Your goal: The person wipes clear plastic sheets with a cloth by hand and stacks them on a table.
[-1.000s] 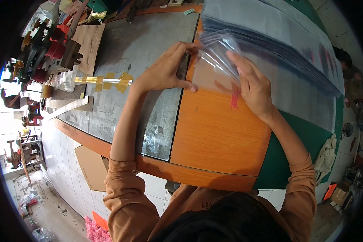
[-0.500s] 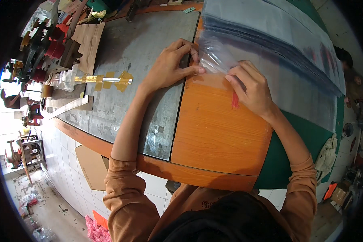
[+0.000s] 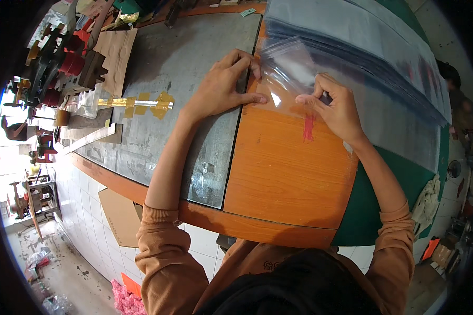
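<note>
A small clear plastic sheet [image 3: 284, 79], shiny and slightly curled, lies over the orange wood-grain board in front of me. My left hand [image 3: 228, 86] rests at the sheet's left edge, thumb and bent index finger spread apart, their tips touching the film. At the sheet's right side, my right hand [image 3: 335, 105] pinches the film between thumb and curled fingers. A red mark [image 3: 308, 127] shows on the board just below the right thumb. Behind the hands lies a thick stack of larger clear plastic sheets [image 3: 352, 52], layered and reaching toward the far right.
A grey metal plate [image 3: 157, 63] fills the table's left part, with a gold-taped strip [image 3: 142, 105] on it. Red-and-dark machinery [image 3: 68, 63] stands at the far left beside a brown panel [image 3: 115, 58]. A green mat [image 3: 376, 199] and pale cloth [image 3: 424, 205] lie right.
My right hand has shifted slightly right, drawing the film with it. The small sheet now spreads flatter and wider, less bunched than before. My left hand has stayed almost in place.
</note>
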The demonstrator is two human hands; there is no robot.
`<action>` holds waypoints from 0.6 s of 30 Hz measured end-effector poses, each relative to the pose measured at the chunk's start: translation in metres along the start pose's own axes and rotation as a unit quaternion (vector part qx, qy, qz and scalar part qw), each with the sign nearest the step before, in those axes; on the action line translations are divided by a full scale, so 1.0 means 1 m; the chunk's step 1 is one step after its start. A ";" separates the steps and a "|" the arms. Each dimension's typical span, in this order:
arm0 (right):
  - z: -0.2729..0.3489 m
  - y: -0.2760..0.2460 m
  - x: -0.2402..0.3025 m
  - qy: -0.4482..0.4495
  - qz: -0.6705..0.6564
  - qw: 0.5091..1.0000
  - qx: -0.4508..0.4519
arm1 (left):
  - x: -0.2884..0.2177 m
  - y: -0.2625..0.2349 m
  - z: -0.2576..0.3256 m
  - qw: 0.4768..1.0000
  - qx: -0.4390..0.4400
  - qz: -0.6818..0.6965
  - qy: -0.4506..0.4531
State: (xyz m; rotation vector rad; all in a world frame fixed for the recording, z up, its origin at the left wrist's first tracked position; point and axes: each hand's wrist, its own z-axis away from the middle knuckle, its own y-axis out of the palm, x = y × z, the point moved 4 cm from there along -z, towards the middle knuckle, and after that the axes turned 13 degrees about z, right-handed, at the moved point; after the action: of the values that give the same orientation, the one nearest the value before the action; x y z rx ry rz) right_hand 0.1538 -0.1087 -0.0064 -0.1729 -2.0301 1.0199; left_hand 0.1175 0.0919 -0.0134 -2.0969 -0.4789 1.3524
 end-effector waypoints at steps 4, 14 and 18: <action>0.000 0.001 -0.011 0.036 -0.019 0.999 -0.008 | -0.003 -0.001 0.001 0.999 0.016 -0.012 0.027; 0.011 0.008 0.021 -0.183 0.172 0.964 -0.088 | -0.003 0.003 0.001 1.000 -0.017 0.002 0.006; 0.016 0.010 0.021 -0.175 0.252 0.949 -0.078 | -0.024 0.011 -0.003 0.986 -0.149 0.055 -0.050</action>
State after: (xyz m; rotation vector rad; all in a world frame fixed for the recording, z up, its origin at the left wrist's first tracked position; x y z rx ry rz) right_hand 0.1266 -0.1021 -0.0062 -0.6642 -2.4607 1.2646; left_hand 0.1103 0.0685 -0.0025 -2.3310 -0.6493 1.5346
